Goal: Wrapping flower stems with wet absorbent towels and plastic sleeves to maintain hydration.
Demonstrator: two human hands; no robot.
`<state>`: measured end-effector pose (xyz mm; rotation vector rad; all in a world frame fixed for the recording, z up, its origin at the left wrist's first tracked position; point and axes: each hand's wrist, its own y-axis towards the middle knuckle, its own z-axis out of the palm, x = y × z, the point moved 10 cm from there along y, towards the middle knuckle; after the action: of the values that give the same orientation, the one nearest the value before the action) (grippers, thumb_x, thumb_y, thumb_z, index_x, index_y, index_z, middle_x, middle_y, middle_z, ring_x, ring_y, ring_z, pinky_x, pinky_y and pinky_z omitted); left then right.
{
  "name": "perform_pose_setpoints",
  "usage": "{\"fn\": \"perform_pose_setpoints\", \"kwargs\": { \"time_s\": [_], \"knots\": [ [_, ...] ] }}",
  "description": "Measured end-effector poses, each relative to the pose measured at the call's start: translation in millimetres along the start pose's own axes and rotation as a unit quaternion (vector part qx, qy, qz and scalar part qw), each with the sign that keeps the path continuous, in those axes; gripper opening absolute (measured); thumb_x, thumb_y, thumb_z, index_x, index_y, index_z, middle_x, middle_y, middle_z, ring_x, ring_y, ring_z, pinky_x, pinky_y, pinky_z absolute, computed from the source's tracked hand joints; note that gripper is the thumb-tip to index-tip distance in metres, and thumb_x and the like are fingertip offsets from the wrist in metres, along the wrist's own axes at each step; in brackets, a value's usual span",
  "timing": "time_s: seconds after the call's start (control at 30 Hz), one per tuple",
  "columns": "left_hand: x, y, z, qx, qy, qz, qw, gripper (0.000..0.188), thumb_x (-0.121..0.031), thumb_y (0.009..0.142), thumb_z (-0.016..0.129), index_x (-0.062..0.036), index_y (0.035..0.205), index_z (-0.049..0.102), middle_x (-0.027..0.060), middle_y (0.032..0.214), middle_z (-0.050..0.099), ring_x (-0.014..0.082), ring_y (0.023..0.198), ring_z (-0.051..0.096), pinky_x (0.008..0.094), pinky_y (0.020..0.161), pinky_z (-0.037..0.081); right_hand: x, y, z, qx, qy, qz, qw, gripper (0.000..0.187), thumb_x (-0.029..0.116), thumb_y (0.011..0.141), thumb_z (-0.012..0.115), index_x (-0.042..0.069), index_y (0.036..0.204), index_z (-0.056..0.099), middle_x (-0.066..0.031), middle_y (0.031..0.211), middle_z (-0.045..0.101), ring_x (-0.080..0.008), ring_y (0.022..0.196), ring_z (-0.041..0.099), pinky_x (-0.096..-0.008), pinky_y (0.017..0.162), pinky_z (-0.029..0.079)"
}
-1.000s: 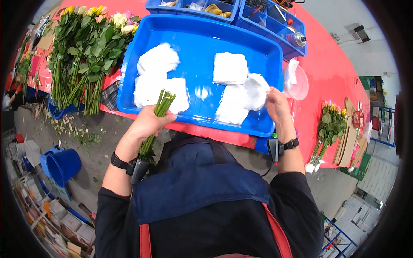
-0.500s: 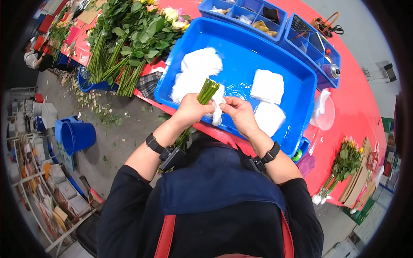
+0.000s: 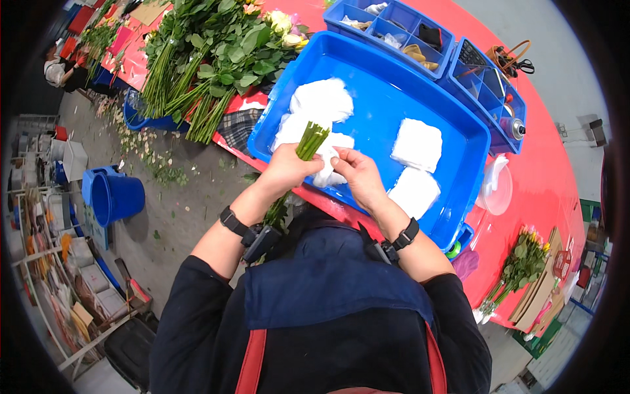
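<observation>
My left hand is closed round a bunch of green flower stems, their cut ends pointing up and away from me. Below the hand, some leaves of the bunch show beside my left forearm. My right hand pinches a wet white sheet, cotton or tissue, which lies against the stems. Both hands are over the near edge of a large blue tray holding shallow water. White folded pads lie in it: a pile on the left, and two pads on the right.
Many leafy roses lie at the left of the red table. Blue divided boxes stand behind the tray. A pale tub and another bouquet are at right. A blue bucket stands on the floor; another person is far left.
The white sheet has come closer against the stems, and my right hand has moved slightly left toward them. The tray and table have shifted a little right and down in view.
</observation>
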<state>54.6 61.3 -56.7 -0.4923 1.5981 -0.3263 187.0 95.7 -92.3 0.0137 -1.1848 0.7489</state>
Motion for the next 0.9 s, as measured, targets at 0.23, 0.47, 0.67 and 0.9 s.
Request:
{"fn": "perform_pose_setpoints", "kwargs": {
  "time_s": [0.23,0.47,0.67,0.9],
  "knots": [
    [4,8,-36,-0.104,0.070,0.092,0.988,0.010,-0.004,0.074,0.065,-0.0012,0.082,0.061,-0.0002,0.070,0.057,0.0059,0.052,0.048,0.0239,0.046,0.037,-4,7,-34,-0.031,0.157,0.016,0.987,0.020,0.014,0.096,0.051,0.001,0.109,0.058,-0.0097,0.109,0.064,-0.0223,0.099,0.062,-0.0397,0.087,0.049],
    [33,7,-71,-0.148,0.110,-0.020,0.983,0.020,-0.008,0.070,0.066,0.0034,0.087,0.063,0.0057,0.073,0.064,0.0126,0.065,0.057,0.0296,0.061,0.047,7,11,-105,-0.096,0.368,0.020,0.925,0.040,0.024,0.097,0.042,0.000,0.128,0.050,-0.0153,0.128,0.057,-0.0306,0.119,0.054,-0.0455,0.103,0.041],
    [25,-2,-86,-0.213,0.224,0.093,0.947,0.038,-0.016,0.076,0.071,0.0019,0.106,0.057,0.0080,0.075,0.064,0.0155,0.061,0.060,0.0301,0.057,0.048,39,5,-109,-0.118,0.236,-0.003,0.965,0.042,0.012,0.090,0.062,-0.003,0.127,0.049,-0.0160,0.122,0.059,-0.0291,0.113,0.058,-0.0428,0.099,0.045],
    [-3,-21,-30,-0.051,0.214,0.033,0.975,0.036,-0.033,0.080,0.071,0.0022,0.080,0.062,0.0087,0.060,0.057,0.0137,0.058,0.053,0.0341,0.057,0.045,95,-9,-48,-0.130,0.007,-0.162,0.978,0.034,0.012,0.090,0.064,-0.002,0.119,0.055,-0.0065,0.108,0.064,-0.0140,0.097,0.060,-0.0278,0.086,0.048]
  ]
}}
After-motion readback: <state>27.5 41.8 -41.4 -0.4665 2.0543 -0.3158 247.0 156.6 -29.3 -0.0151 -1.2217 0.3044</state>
